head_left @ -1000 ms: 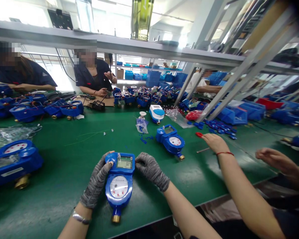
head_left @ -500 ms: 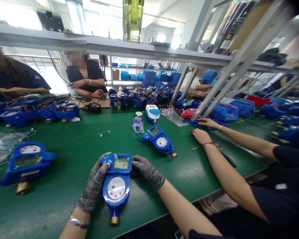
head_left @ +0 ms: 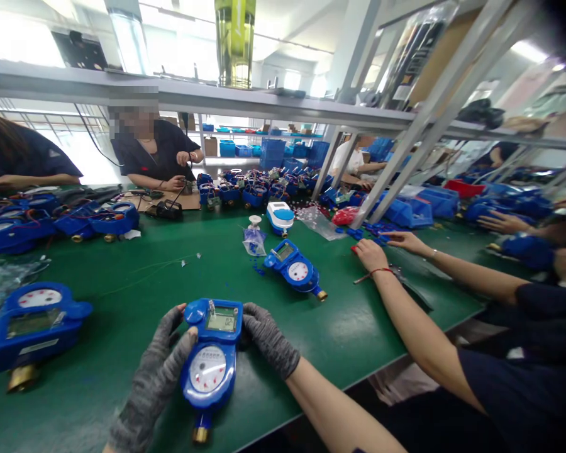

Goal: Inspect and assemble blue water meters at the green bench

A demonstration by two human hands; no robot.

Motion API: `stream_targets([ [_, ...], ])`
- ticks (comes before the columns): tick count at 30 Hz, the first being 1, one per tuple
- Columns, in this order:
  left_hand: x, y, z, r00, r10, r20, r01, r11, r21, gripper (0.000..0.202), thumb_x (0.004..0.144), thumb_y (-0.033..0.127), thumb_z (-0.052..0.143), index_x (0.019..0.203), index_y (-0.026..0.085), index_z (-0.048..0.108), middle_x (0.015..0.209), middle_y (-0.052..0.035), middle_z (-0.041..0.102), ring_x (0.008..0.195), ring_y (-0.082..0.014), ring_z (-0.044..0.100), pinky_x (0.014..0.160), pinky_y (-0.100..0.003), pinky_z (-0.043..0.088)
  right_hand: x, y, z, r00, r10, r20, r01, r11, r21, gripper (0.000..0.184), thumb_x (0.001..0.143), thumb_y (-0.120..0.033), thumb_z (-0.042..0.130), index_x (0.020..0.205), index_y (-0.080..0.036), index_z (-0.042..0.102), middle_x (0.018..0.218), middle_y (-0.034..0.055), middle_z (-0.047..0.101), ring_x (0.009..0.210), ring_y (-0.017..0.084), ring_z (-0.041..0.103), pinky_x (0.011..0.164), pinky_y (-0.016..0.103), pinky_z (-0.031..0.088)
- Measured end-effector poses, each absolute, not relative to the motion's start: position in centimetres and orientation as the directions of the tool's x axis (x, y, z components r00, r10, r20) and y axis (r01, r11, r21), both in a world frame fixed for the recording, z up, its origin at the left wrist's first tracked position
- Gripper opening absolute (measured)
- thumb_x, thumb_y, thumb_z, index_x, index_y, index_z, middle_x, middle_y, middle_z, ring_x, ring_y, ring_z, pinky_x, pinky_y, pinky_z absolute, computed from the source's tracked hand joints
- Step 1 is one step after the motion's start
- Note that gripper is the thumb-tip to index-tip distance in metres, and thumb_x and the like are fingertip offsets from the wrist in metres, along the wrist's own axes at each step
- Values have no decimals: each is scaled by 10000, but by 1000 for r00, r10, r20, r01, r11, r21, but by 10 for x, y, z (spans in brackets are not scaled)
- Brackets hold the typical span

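Note:
A blue water meter (head_left: 210,368) with a display, a white dial and a brass end is in front of me on the green table. My left hand (head_left: 158,371), in a grey fingerless glove, is at its left side. The thumb touches the edge below the round blue cap, and the forefinger stands apart from it. My right hand (head_left: 268,336), gloved alike, grips the display part's right edge; its fingertips are partly hidden. Beyond lies a second blue meter (head_left: 296,269); at the left lies another blue meter (head_left: 33,327), with its dial end pointing away.
A white-and-blue meter (head_left: 280,218) and a small bag of blue parts (head_left: 253,239) stand farther back. At right, a co-worker's hands (head_left: 372,255) handle small pieces. Opened blue housings (head_left: 249,189) line the back beneath a metal shelf (head_left: 283,104). Other people sit across the table.
My left hand has drawn back toward the lower left; its thumb has come off the cap to the meter's edge. My right hand keeps its place on the meter. The view has shifted slightly.

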State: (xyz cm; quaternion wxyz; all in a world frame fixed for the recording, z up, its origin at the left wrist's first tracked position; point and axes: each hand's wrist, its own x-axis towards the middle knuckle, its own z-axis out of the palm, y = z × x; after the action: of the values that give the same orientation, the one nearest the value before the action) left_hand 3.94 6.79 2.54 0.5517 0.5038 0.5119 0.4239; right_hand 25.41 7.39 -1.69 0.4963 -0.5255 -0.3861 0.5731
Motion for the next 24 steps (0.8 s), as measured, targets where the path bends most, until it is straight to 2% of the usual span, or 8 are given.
stream_targets([
  [2, 28, 54, 18, 135, 990, 49, 415, -101, 904, 758, 778, 616, 664, 1424, 320, 402, 1452, -90, 447, 1315, -385, 422, 1065, -609, 390, 244, 58, -22, 101, 977, -186, -181, -166, -969, 306, 795, -403, 576, 977, -159, 602, 712, 12, 624, 612, 150, 596, 525, 250, 475],
  [4, 21, 42, 10, 244, 931, 273, 666, -365, 651, 802, 770, 626, 658, 1455, 335, 357, 1441, -111, 452, 1262, -407, 471, 1001, -650, 434, 230, 35, -26, 149, 979, -141, -197, -111, -974, 299, 848, -411, 546, 1030, -175, 582, 827, 41, 656, 708, 165, 627, 571, 255, 495],
  [7, 17, 36, 8, 363, 795, 485, 809, -528, 260, 876, 757, 674, 620, 1480, 280, 322, 1368, -170, 507, 1141, -433, 547, 895, -678, 493, 212, -2, -26, 82, 995, -64, -184, -48, -982, 291, 903, -378, 505, 1134, -203, 526, 961, 54, 671, 808, 170, 655, 655, 267, 524],
  [10, 19, 38, 20, 404, 746, 529, 831, -541, 129, 820, 809, 694, 515, 1449, 202, 374, 1301, -203, 550, 1096, -424, 573, 874, -662, 515, 215, -20, -17, -225, 974, 22, 9, 24, -1000, 258, 884, -276, 542, 1132, -217, 578, 914, 19, 689, 794, 150, 662, 710, 252, 527],
  [13, 21, 39, 31, 425, 716, 554, 804, -580, 132, 692, 859, 654, 483, 1395, 220, 442, 1224, -174, 608, 1046, -382, 619, 812, -604, 572, 248, 3, -8, -312, 949, 51, 373, 172, -912, 172, 863, -218, 558, 981, -206, 682, 878, 4, 712, 796, 140, 665, 743, 227, 519],
  [16, 22, 41, 33, 432, 707, 560, 754, -624, 206, 620, 860, 598, 554, 1373, 263, 461, 1228, -116, 622, 1058, -338, 629, 850, -565, 578, 292, 60, -13, 83, 982, 168, 780, 40, -624, 235, 877, -177, 525, 1056, -180, 677, 1002, 31, 726, 915, 142, 673, 858, 219, 505],
  [20, 19, 54, 34, 446, 745, 496, 639, -653, 406, 497, 890, 506, 584, 1335, 301, 497, 1252, -44, 627, 1110, -262, 620, 937, -448, 559, 328, 134, -32, 267, 938, 222, 871, -136, -471, 352, 882, -131, 472, 1189, -97, 640, 1159, 140, 687, 1038, 211, 649, 977, 303, 456],
  [24, 14, 66, 43, 465, 786, 407, 528, -615, 586, 418, 878, 524, 608, 1245, 325, 591, 1192, -2, 662, 1062, -219, 643, 922, -352, 562, 332, 165, -47, 285, 931, 228, 916, -195, -350, 340, 887, -103, 438, 1125, -88, 681, 1123, 161, 695, 1032, 219, 639, 962, 294, 442],
])
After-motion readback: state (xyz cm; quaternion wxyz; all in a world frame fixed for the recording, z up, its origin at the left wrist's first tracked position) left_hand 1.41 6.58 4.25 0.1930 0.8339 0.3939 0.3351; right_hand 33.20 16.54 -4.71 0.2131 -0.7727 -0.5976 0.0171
